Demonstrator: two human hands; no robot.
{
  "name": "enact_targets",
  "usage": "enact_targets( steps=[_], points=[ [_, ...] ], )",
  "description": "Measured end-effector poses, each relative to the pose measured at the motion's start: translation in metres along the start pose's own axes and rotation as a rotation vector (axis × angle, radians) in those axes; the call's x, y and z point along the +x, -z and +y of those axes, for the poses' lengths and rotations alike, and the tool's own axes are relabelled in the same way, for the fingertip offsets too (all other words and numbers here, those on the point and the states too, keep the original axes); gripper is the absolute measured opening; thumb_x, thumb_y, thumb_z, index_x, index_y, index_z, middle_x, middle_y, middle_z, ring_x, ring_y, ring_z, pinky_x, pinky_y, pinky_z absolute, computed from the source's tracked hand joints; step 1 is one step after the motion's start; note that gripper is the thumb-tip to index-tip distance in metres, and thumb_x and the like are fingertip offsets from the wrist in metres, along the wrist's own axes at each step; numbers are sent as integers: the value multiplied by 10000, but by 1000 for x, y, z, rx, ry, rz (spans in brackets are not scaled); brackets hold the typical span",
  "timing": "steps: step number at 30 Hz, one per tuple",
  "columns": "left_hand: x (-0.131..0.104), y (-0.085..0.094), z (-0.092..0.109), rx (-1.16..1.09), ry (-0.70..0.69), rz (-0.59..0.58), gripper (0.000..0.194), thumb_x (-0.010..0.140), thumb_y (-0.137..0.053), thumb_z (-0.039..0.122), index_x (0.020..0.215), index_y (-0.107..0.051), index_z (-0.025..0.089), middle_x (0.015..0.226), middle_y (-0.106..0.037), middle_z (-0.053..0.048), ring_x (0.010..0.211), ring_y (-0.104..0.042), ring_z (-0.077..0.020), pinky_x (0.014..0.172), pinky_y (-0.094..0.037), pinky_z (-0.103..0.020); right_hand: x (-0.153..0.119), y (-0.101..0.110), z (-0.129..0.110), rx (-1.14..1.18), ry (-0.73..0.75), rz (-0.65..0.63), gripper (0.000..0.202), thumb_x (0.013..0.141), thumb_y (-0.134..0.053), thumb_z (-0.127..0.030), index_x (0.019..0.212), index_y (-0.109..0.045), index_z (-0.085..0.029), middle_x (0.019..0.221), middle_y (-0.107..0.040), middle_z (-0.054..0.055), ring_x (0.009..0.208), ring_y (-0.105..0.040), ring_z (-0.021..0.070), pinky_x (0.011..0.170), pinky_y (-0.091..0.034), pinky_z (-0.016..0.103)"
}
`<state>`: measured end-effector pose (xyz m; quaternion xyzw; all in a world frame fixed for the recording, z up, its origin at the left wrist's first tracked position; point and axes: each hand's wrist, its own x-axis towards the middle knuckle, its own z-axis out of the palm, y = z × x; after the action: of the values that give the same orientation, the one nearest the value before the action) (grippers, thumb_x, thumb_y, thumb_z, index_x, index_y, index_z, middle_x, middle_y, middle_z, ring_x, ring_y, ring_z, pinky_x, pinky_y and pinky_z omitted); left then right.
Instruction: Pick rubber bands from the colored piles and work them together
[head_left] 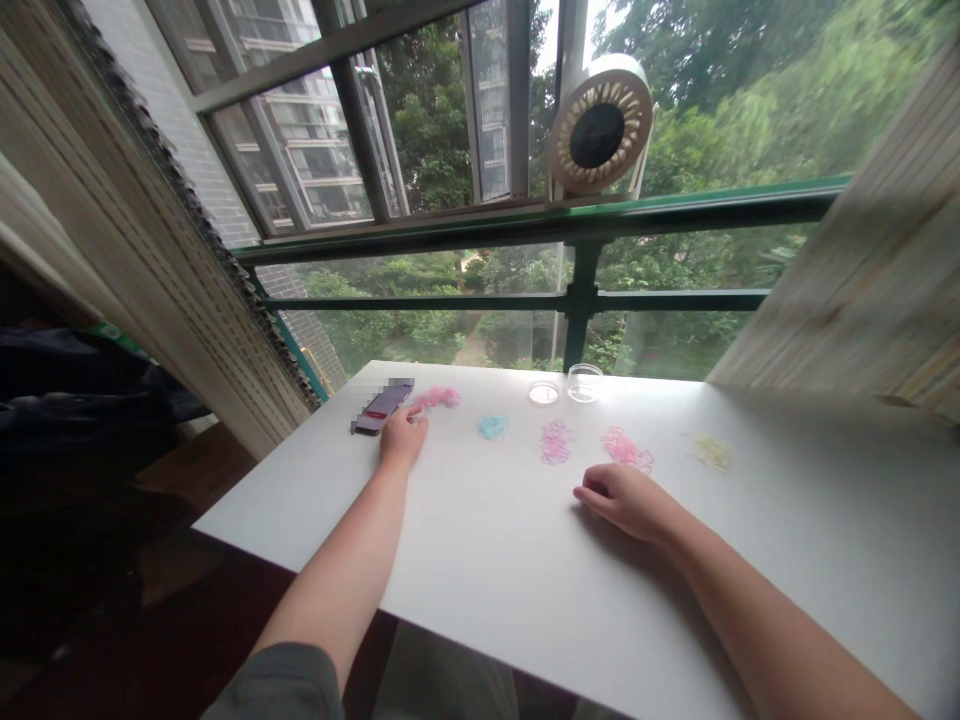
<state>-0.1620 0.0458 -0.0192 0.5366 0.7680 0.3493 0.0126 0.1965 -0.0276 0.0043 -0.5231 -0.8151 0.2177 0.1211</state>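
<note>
Left hand [405,437]; pink bands [442,397] alongside

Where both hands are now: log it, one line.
left hand: beside phone, contact unclear | right hand: curled near pink pile, grip hidden | clear dish: on table

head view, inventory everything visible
phone: 1, dark, table's left
pink clump: 1, pink, beside phone
blue pile: 1, blue, right of clump
lilac pile: 1, lilac, central
pink pile: 1, pink, right of lilac
yellow pile: 1, yellow, rightmost
dish: 1, clear, far edge
container: 1, clear, beside dish
table: 1, white, foreground
fan: 1, pale, above railing
railing: 1, green, behind table
window frames: several, grey, background
curtains: 2, beige, both sides
trees: several, green, outside
buildings: some, pale, outside
sleeve: 1, grey, left arm
left hand: 1, bare, by phone
right hand: 1, bare, by pink pile
</note>
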Motion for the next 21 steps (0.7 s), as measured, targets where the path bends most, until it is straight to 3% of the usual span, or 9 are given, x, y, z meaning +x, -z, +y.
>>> enact_targets(
  steps=[8, 21],
  points=[
    [3, -1, -5, -100, 62, 13, 306, 716, -612, 369, 920, -701, 159, 851, -714, -80, 794, -649, -193, 746, -478, -275, 0, -1, 1, 16, -2, -7, 286, 818, -463, -382, 637, -542, -176, 603, -609, 27, 535, -493, 132, 503, -294, 242],
    [6, -2, -9, -134, 29, -30, 234, 738, -588, 311, 889, -699, 171, 864, -722, -72, 803, -655, -189, 758, -480, -272, 0, 0, 1, 32, -7, -9, 295, 826, -457, -383, 637, -552, -177, 612, -619, 34, 542, -509, 140, 507, -298, 246]
  ],
)
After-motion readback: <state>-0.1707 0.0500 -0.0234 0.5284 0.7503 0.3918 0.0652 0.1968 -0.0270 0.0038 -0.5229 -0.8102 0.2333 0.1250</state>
